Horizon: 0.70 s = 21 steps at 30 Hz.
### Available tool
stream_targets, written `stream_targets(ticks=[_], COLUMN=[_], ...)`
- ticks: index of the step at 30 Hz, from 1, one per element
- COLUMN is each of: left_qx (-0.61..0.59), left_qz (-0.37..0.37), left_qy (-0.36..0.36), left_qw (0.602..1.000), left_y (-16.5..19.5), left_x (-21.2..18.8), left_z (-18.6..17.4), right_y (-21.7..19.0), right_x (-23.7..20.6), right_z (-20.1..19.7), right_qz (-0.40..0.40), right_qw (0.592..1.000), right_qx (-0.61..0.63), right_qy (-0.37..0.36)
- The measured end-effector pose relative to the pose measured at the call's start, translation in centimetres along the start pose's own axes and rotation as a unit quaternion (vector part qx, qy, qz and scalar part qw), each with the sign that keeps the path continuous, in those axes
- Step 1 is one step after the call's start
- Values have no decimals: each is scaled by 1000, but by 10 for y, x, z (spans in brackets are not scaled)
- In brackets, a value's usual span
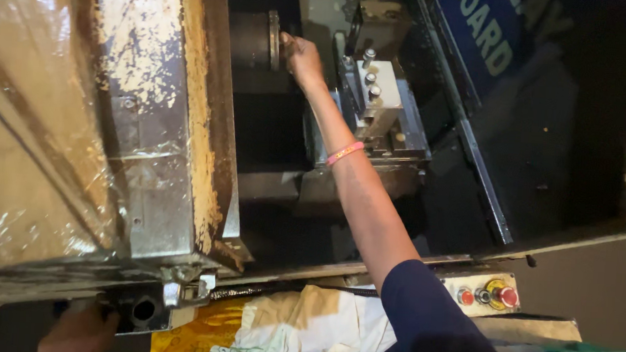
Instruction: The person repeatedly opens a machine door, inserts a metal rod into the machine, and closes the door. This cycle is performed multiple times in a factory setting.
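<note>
- The chuck point(272, 39) at twelve o'clock is gripped by the right hand point(301, 57)
- The left hand point(80, 332), seven o'clock: finger state cannot be told
- No workpiece is seen mounted yet

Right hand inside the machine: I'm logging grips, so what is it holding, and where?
The right hand grips the round metal chuck at its rim edge. The left hand rests low by the machine's front, its hold unclear.
</note>
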<state>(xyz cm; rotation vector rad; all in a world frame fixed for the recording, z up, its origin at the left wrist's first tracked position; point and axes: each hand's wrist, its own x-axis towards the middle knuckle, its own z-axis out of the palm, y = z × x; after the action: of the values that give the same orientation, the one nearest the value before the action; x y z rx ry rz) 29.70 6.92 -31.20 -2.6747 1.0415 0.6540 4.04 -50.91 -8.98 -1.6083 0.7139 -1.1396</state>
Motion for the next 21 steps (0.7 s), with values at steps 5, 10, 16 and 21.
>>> stream_targets(ticks=[5,10,16,21], left_qx=[120,-198,-473,-491], left_qz=[50,269,277,312], left_qy=[305,299,207,317], left_qw=[943,894,810,749], left_y=[52,122,171,179], left_x=[-79,-166,-221,-224], left_z=[-21,-62,-76,-48], right_y=[-23,-41,-68,-66], right_x=[-20,-87,-186,-288], right_z=[-2,4,-14,-101], right_qz=[46,-58,-151,-303], right_qw=[993,939,866,808], right_qx=[-90,-301,-473,-506], right_qy=[62,154,56,-9])
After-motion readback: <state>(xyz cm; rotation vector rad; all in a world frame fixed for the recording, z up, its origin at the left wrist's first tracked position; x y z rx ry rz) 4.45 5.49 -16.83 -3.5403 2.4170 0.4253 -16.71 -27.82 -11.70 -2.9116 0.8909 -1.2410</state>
